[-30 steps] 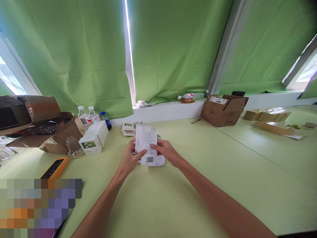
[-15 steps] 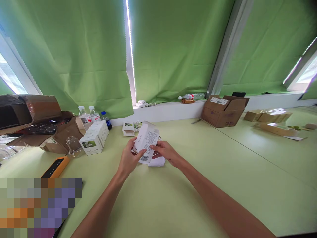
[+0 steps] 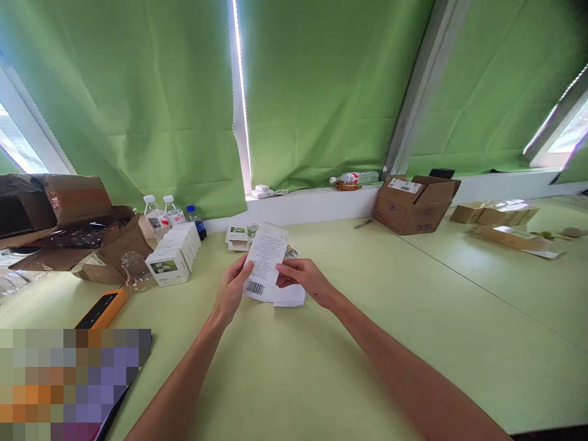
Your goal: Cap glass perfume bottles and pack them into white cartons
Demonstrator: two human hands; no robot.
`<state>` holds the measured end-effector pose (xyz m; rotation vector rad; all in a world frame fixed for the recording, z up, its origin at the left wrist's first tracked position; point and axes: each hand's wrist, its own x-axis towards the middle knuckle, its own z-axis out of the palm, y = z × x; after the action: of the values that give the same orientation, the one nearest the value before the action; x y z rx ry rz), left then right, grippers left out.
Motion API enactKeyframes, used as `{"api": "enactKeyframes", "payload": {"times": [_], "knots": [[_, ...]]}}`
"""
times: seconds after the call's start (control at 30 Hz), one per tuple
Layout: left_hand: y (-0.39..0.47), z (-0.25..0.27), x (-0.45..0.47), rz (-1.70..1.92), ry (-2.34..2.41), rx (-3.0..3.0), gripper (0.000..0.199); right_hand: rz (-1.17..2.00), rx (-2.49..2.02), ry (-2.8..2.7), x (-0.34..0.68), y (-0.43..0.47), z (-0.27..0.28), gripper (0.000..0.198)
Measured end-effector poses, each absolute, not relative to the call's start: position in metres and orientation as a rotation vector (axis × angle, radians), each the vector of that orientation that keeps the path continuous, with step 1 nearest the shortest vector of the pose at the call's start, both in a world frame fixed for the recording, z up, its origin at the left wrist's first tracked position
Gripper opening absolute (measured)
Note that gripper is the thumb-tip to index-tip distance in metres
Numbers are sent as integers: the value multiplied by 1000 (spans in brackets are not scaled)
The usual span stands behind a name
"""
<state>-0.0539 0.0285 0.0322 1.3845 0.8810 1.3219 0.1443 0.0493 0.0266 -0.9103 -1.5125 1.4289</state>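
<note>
Both hands are at work over the middle of the pale green table [image 3: 285,380], holding a white carton [image 3: 266,254] between them.

Left hand [image 3: 233,285]: partly closed. The thumb lies on the printed face near the carton's left edge; the other fingers go round behind, so the edge is pinched between them. Fingertips on the far side are hidden; how they are set, cannot tell.

Right hand [image 3: 303,277]: half curled, thumb and fingers close together at the carton's right edge. The thumb tip meets the edge of the printed face; the lower fingers bend in beneath it. How firmly they grip, cannot tell.

Carton: looks flat, tilted with its upper end toward the right. Printed face toward the wearer, lines of small text along it, barcode near the lower left corner, a flap at the upper end. The text is too small to read.

Near the hands: white folded card [image 3: 290,297] on the table, just below the carton and partly covered by it. A shiny round object [image 3: 291,252] shows behind the carton's right edge; kind unclear. Beyond the left hand is a small white box [image 3: 237,236] with a green picture. Farther left, a row of white boxes [image 3: 172,260], set close together.
</note>
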Motion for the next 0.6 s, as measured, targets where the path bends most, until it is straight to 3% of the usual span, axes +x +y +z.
{"api": "enactKeyframes", "payload": {"times": [0.6], "knots": [[30, 25, -53, 1307, 848, 1255, 49, 1329, -906, -1467, 145, 53, 27, 42]]}}
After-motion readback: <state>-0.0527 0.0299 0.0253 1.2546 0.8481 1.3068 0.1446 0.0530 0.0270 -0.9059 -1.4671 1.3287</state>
